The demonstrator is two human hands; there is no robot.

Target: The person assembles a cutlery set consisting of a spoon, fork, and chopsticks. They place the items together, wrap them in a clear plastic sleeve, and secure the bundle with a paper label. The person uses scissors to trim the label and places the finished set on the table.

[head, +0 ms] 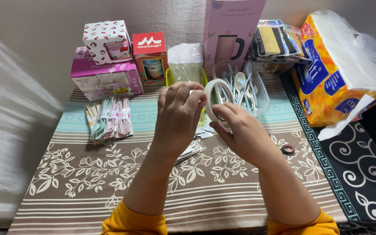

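Far to the left of the hands, at the back of the table (88, 174), stood a stack of gift boxes (106, 61) — a pink one below, a white spotted one on top — with a small red box (150, 56) just beside them. Nearer the left hand lay a bundle of pastel packets (109, 118). The left hand (177, 115) was closed, its fingertips pinching the upper edge of a roll of white tape (216, 98). The right hand (242, 130) gripped the same roll from below and behind, so that the roll stood upright between both hands, raised above the table. Behind the hands rose a tall pink carton (231, 30) and a clear tub of pale spoons (244, 89). Right of the right hand lay a small dark ring (288, 149) — and, farther right, an orange pack of tissues (340, 69).
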